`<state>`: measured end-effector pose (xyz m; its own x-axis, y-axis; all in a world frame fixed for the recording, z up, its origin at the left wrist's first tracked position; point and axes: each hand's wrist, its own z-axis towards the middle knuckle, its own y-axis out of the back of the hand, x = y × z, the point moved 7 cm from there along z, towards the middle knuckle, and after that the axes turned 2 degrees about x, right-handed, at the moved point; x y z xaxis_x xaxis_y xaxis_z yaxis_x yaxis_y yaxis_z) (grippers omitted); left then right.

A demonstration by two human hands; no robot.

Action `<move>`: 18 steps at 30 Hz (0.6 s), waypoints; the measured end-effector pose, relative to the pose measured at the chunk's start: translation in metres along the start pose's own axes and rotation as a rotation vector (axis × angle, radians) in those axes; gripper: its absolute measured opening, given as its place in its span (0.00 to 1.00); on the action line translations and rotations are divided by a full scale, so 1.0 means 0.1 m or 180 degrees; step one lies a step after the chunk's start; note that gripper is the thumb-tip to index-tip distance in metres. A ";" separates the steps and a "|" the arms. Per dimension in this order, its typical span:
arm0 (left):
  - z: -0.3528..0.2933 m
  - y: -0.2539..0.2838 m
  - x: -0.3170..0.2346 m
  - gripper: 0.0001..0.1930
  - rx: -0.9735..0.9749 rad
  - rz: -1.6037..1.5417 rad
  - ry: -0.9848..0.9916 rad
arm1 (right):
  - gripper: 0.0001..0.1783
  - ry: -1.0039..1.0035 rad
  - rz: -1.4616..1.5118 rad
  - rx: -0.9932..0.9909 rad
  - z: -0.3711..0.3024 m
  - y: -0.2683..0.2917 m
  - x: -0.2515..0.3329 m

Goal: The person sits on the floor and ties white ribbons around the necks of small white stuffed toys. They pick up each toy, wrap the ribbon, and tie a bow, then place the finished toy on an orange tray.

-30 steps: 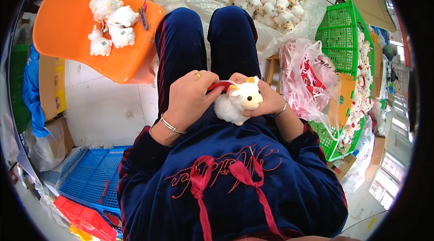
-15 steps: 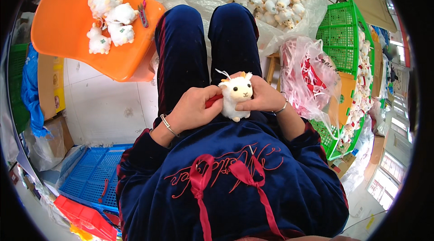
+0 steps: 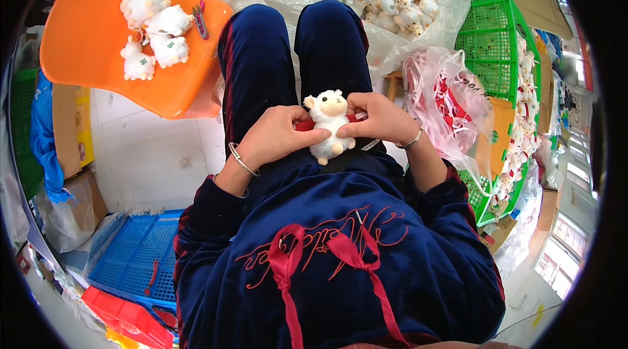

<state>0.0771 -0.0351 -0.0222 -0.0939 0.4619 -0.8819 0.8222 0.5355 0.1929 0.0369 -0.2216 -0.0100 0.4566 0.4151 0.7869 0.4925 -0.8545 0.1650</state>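
Note:
Over my lap I hold a small white plush sheep (image 3: 329, 128) upright, its face tipped up and its feet toward me. A red ribbon (image 3: 303, 125) runs behind its neck and shows on both sides. My left hand (image 3: 280, 132) is closed on one side of the ribbon, thumb pressed on the plush belly. On the other side, my right hand (image 3: 383, 120) pinches the ribbon's other part, its thumb also against the belly. A small white tag (image 3: 369, 145) sticks out below my right hand. The fingers behind the toy are hidden.
On an orange chair (image 3: 85, 41) at the left lie several white plush toys (image 3: 170, 50) and a pair of thread snips (image 3: 200, 22). Ahead, a clear plastic bag (image 3: 392, 51) holds many more. Red ribbons (image 3: 450, 102) fill a bag beside green crates (image 3: 485, 48). A blue crate (image 3: 134, 251) stands lower left.
The sheep has turned and tipped back, so its belly now faces up. My right hand has moved from the toy's body to the ribbon, which now shows on both sides of the neck.

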 end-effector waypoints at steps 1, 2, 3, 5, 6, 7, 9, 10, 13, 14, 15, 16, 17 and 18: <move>0.01 0.01 -0.02 0.28 0.0023 0.0018 0.0009 | 0.24 -0.0033 -0.0019 0.0013 0.00 0.01 0.01; 0.03 0.02 -0.03 0.28 0.0045 0.0037 0.0018 | 0.24 -0.0065 -0.0038 0.0027 0.01 0.01 0.03; 0.03 0.03 -0.03 0.28 0.0066 0.0056 0.0028 | 0.24 -0.0096 -0.0056 0.0042 0.01 0.00 0.04; 0.06 0.01 0.04 0.27 0.0030 0.0017 -0.0002 | 0.23 -0.0008 0.0004 -0.0060 0.02 0.00 -0.01; 0.06 0.00 0.06 0.27 0.0009 -0.0001 0.0000 | 0.22 0.0038 0.0043 -0.0097 0.04 -0.01 -0.02; 0.05 0.00 0.07 0.27 0.0007 -0.0053 0.0046 | 0.20 -0.0021 0.0111 -0.0095 0.04 -0.01 -0.04; 0.05 0.00 0.06 0.26 0.0010 -0.0157 0.0125 | 0.18 -0.0143 0.0240 -0.0104 0.01 0.01 -0.03; 0.05 0.00 0.05 0.25 -0.0026 -0.0198 0.0091 | 0.14 -0.0088 0.0149 -0.0062 0.02 0.03 -0.08; 0.04 0.01 0.02 0.24 -0.0122 -0.0275 0.0016 | 0.11 0.0060 0.0456 -0.0140 0.04 0.05 -0.11; 0.04 0.02 0.00 0.24 -0.0144 -0.0267 0.0008 | 0.11 0.0089 0.0388 -0.0152 0.05 0.05 -0.11; 0.04 0.03 -0.01 0.23 -0.0165 -0.0261 0.0000 | 0.10 0.0117 0.0320 -0.0164 0.06 0.06 -0.12; 0.04 0.04 -0.01 0.23 -0.0177 -0.0142 0.0068 | 0.10 0.0146 0.0252 -0.0176 0.08 0.06 -0.12; 0.04 0.05 0.00 0.22 -0.0189 -0.0023 0.0135 | 0.09 0.0129 0.0221 -0.0184 0.09 0.05 -0.11; 0.03 0.05 0.01 0.22 -0.0202 0.0096 0.0206 | 0.08 0.0112 0.0190 -0.0190 0.11 0.04 -0.08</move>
<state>0.0834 -0.0340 -0.0235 -0.1074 0.5222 -0.8461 0.7881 0.5635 0.2477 0.0433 -0.2254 -0.0221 0.4569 0.3524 0.8167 0.4197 -0.8949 0.1514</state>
